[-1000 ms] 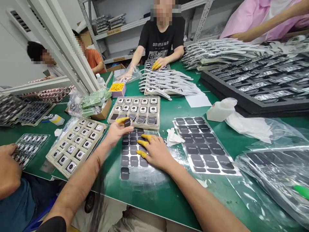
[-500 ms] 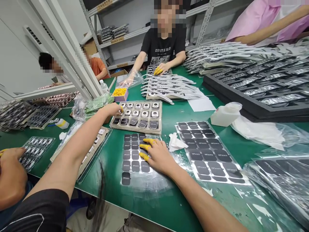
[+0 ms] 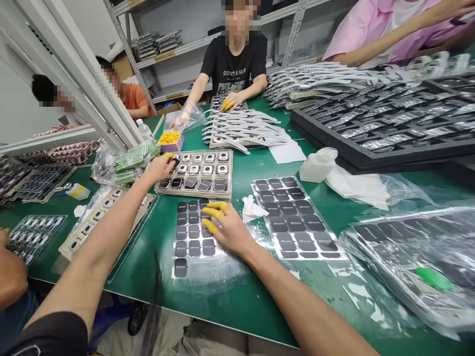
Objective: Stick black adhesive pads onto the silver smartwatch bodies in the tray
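Note:
My left hand [image 3: 160, 168], with yellow finger cots, is at the left edge of a clear-lidded tray [image 3: 230, 173] of square watch cases. Its fingertips pinch a dark-faced watch case [image 3: 175, 163], tilted above the tray. The tray's back rows show pale undersides; its front row shows dark faces. My right hand [image 3: 230, 230], also in yellow finger cots, rests with fingers stretched out over a sheet of black square stickers [image 3: 194, 231]. Its fingertips touch the sheet's upper right part and hide some stickers.
A second sticker sheet [image 3: 293, 217], a crumpled tissue [image 3: 253, 208] and a white bottle [image 3: 318, 165] lie to the right. Another watch tray [image 3: 87, 228] sits under my left forearm. Across the table, a co-worker [image 3: 234, 69] handles a plastic bag behind white straps [image 3: 241, 128].
My left hand has drawn slightly back from the tray, and a dark-faced watch case now shows in its fingertips. My right hand stays on the sticker sheet. The whole view has shifted.

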A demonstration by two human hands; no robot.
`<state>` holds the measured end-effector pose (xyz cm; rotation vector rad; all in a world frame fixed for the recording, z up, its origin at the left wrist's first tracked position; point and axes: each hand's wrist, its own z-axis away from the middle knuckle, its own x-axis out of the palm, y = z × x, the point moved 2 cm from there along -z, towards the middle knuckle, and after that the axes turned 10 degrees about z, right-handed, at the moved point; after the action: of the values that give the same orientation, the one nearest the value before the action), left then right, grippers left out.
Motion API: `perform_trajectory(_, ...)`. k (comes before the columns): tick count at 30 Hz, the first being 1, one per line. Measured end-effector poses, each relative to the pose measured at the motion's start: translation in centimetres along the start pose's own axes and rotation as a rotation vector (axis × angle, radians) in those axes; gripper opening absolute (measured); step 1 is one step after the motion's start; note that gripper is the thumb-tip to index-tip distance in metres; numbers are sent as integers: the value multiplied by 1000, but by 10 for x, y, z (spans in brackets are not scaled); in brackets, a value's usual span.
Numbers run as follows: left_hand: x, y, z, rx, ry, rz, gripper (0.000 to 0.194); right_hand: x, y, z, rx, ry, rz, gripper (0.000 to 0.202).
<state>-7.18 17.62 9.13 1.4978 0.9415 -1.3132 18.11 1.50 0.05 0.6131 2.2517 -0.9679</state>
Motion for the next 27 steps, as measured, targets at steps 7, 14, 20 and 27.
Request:
perform_trajectory(7,77,105,106,-85,-77,1504,50,-4,14,-4,308,188,-360,31)
perform_trajectory(14,109,115,118,-26,-175,1624,91,14,16,4,413,104,-365,25)
perform_trajectory(20,108,120,127,-122,-33,1363,57,8,1,5,312,214,-177,9)
perform_trajectory(27,99,120,129,-194,-10,1302,66,6,-1,5,410,119,-195,14)
